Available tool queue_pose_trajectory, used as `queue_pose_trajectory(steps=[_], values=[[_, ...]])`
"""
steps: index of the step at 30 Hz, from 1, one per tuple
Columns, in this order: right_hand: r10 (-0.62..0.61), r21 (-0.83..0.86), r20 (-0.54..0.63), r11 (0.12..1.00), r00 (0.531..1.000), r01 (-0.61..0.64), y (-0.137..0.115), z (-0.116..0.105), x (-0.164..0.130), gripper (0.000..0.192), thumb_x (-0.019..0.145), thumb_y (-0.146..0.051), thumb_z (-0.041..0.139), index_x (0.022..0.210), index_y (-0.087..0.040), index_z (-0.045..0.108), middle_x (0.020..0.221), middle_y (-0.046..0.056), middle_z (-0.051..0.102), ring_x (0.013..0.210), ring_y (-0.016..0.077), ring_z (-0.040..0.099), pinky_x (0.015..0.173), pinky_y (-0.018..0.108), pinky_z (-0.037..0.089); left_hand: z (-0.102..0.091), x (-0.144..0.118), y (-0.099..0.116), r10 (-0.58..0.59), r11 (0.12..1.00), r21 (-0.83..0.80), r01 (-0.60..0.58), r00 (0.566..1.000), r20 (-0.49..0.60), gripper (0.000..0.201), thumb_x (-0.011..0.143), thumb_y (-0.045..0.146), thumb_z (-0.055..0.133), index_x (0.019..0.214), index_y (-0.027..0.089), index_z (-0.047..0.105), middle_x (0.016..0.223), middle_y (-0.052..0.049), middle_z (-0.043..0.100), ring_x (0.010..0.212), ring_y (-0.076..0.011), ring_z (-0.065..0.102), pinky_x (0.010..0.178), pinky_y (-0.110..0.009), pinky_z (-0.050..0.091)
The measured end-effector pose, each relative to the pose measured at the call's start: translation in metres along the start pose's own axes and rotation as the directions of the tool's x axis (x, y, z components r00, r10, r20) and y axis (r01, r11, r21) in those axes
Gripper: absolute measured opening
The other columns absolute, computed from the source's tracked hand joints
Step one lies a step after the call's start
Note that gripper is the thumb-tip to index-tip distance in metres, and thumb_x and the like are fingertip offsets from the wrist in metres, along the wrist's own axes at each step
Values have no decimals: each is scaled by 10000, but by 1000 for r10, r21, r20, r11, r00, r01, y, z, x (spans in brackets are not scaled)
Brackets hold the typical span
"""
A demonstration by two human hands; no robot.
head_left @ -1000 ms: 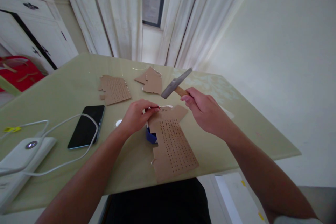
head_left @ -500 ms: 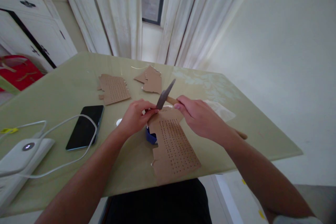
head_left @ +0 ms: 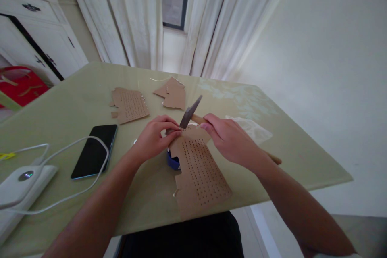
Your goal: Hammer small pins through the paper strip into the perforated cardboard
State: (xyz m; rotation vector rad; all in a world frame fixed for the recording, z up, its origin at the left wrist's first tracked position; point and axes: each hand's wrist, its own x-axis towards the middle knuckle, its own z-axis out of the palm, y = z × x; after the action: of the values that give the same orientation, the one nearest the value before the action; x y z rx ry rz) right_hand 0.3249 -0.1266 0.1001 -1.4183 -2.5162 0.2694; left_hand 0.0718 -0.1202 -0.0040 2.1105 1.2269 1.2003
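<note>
Nearest, at the near edge of the pale green table [head_left: 145, 193]: a flat brown cardboard sheet full of little holes [head_left: 199, 173]. Lies flat, long side running from the near edge away toward the hands, leaning a bit to the left as it goes. Rows and rows of holes already punched over most of it. Only the far end, up by the fingers, looks bare, so probably most of the work is done and little is left.

Tucked under the sheet's left side: a small blue thing [head_left: 173, 160], mostly hidden.

Just past that, the left hand [head_left: 155, 137], fingertips pinched shut on a tiny thing [head_left: 174, 130] at the sheet's far end. Too small to tell what.

Beside it, the right hand [head_left: 231, 141], wrapped tight around a hammer with a grey metal head and a wooden handle [head_left: 190, 112]. Handle runs from near-right, poking out past the wrist, to far-left. Head tilted, low end pointing down at the left fingertips, very close or touching; hard to say which.

Off to the left: a black phone [head_left: 94, 151] lying flat, a white cable [head_left: 75, 195] looped by it, and a white box with a round button [head_left: 21, 179].

Farther back: two more brown cardboard pieces [head_left: 129, 105], one with holes, and a clear plastic bag [head_left: 250, 127] on the right. Behind the table, white curtains [head_left: 142, 16].
</note>
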Motion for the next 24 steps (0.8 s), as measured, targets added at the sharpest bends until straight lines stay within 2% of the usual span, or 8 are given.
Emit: queue_pose_trajectory(steps=[4, 10, 15, 21, 24], values=[[23, 22, -85, 1000, 996, -21, -1, -4, 0, 285, 1169, -406, 419, 992, -243, 571, 803, 25, 687, 694, 206, 600, 651, 337, 294, -4, -1, 0, -18, 1000, 10, 18, 999, 35, 323, 869, 451, 887, 1093, 225, 833, 1128, -76, 792, 1014, -252, 733, 955, -416, 563], [-43, -104, 96, 993, 994, 53, -2, 18, 1, 265, 1176, -333, 403, 1051, -212, 603, 924, 80, 751, 820, 242, 676, 692, 342, 305, -3, -2, 1, -33, 999, 25, 32, 998, 50, 339, 854, 468, 899, 1082, 229, 822, 1185, -73, 760, 1085, -271, 717, 987, -428, 552], [0, -24, 13, 1000, 1000, 1, 1, 15, 1, 275, 1185, -372, 404, 1036, -223, 580, 881, 49, 730, 792, 227, 667, 693, 335, 311, -2, -3, 0, -35, 999, 10, 35, 998, 47, 446, 850, 533, 896, 1168, 235, 798, 1218, -78, 752, 1114, -272, 715, 1009, -424, 552], [-59, 20, 71, 998, 996, 58, 5, 25, 3, 241, 1169, -318, 426, 1030, -215, 593, 943, 69, 740, 868, 245, 678, 753, 346, 350, -4, -3, 2, -49, 999, -19, 50, 997, 61, 405, 843, 510, 907, 1116, 229, 806, 1176, -77, 760, 1072, -261, 725, 970, -410, 567], [-14, 134, -40, 991, 999, 19, 13, 27, 3, 266, 1163, -354, 448, 976, -228, 590, 858, 32, 696, 799, 220, 648, 734, 340, 357, -5, -3, 5, -44, 997, -57, 48, 997, 66, 444, 814, 498, 936, 1147, 235, 805, 1196, -69, 767, 1086, -244, 734, 992, -386, 577]])
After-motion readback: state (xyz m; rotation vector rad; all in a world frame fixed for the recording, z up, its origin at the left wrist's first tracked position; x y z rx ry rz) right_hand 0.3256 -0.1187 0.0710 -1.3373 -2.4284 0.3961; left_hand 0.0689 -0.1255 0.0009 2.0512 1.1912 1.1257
